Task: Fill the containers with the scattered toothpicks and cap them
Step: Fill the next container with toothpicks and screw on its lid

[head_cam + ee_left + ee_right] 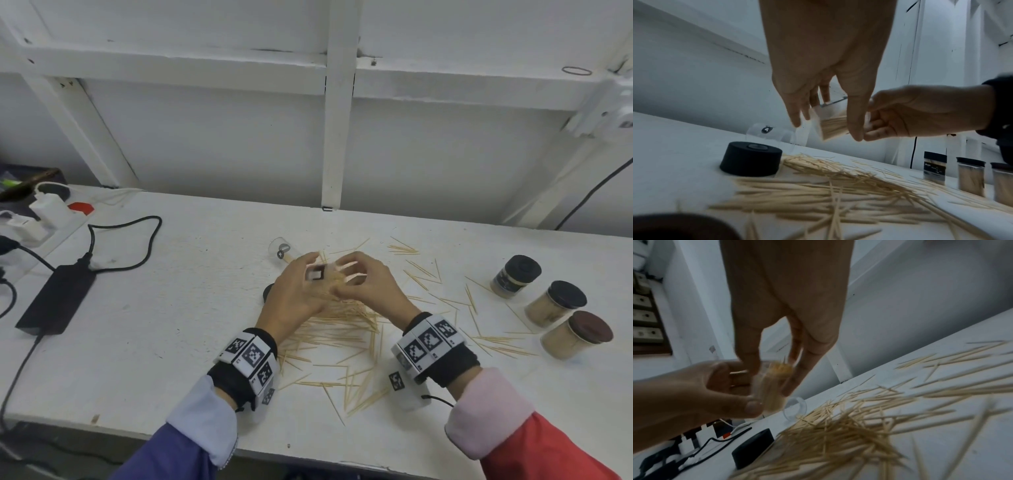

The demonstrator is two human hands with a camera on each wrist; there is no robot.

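Observation:
A small clear container (329,278) packed with toothpicks is held upright above the table between both hands. My left hand (310,274) grips its body, with the thumb low on its side in the right wrist view. My right hand (352,274) curls its fingers round the container's open top (780,369), where the toothpick tips show. A pile of loose toothpicks (342,329) lies beneath the hands. A black cap (751,160) stands on the table left of the pile. An empty clear container (282,248) lies on its side behind it.
Three capped jars full of toothpicks (515,275) (555,303) (577,334) stand at the right. More toothpicks are scattered between them and the pile. A black power brick (56,298) with cables lies at the left, and a power strip (41,209) beyond it.

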